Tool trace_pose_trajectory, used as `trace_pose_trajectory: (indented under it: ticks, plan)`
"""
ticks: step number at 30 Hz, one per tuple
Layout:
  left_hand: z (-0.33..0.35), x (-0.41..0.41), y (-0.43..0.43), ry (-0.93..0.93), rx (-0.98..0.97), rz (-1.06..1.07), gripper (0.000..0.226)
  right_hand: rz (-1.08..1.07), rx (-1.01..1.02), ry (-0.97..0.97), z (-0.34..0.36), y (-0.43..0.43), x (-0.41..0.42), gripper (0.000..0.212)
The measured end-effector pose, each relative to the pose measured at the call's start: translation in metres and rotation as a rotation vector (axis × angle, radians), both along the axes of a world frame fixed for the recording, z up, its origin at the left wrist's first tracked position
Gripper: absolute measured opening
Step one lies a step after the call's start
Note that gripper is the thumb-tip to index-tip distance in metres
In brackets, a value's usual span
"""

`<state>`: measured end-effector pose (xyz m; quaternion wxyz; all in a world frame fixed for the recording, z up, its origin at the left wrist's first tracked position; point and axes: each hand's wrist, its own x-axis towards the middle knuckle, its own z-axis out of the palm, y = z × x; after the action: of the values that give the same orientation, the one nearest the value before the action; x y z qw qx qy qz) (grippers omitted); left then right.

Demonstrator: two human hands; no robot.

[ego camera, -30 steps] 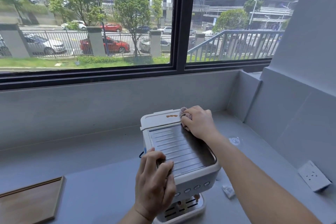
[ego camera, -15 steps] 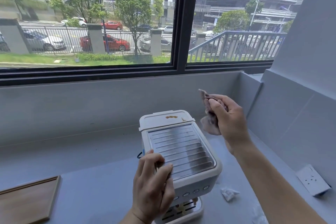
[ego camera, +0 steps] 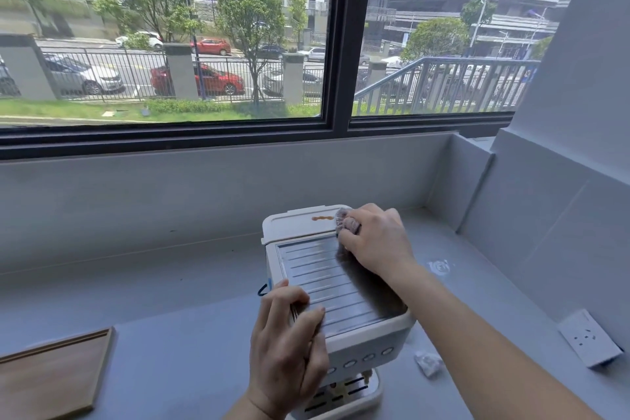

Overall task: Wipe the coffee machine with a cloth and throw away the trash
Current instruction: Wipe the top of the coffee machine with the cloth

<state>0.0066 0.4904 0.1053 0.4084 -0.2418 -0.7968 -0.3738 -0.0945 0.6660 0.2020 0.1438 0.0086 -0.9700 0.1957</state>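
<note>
Roughly, coffee machine (ego camera: 341, 283) faces the person; right hand (ego camera: 378, 242) clutches cloth (ego camera: 347, 223), left hand (ego camera: 286, 344) clasps its corner.

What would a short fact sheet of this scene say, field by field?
Machine: white coffee machine on a grey counter
Wiping: right hand presses a bunched cloth on the machine's rear top
Steadying: left hand holds the machine's front left corner
Stain: brown smear beside the cloth
Trash: crumpled scraps on the counter, right of the machine
Also: wooden board, wall socket
</note>
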Motion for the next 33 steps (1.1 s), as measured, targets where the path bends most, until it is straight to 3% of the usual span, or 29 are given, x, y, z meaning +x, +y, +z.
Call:
trace_pose_trajectory:
  ticks: [4, 7, 10, 15, 20, 25, 30, 33]
  plan:
    - [0.000, 0.000, -0.001, 0.001, -0.006, -0.004, 0.018, 0.128, 0.131, 0.079, -0.007, 0.002, 0.022, 0.029]
    - [0.000, 0.000, -0.001, 0.000, -0.005, -0.006, 0.018, 0.033, 0.240, 0.055, -0.003, 0.012, 0.017, 0.028]
    - [0.001, 0.001, -0.001, -0.006, -0.007, -0.003, 0.018, -0.008, 0.210, -0.007, 0.005, 0.010, 0.005, 0.026]
    - [0.000, 0.000, -0.003, -0.004, -0.017, -0.007, 0.025, 0.292, 0.155, 0.113, -0.013, 0.006, 0.027, 0.033]
    - [0.003, 0.001, 0.000, 0.011, -0.011, 0.008, 0.023, 0.046, 0.113, 0.037, -0.001, 0.012, 0.004, 0.024]
    - [0.002, 0.001, -0.001, 0.015, 0.002, 0.004, 0.024, 0.380, 0.103, 0.070, -0.013, -0.003, 0.033, 0.034]
    - [0.002, 0.000, -0.001, 0.020, 0.017, -0.016, 0.030, 0.112, 0.140, 0.041, 0.007, 0.006, 0.006, 0.017]
    - [0.000, -0.001, -0.001, 0.021, 0.022, -0.025, 0.029, 0.289, 0.125, 0.061, 0.000, -0.010, 0.017, 0.035]
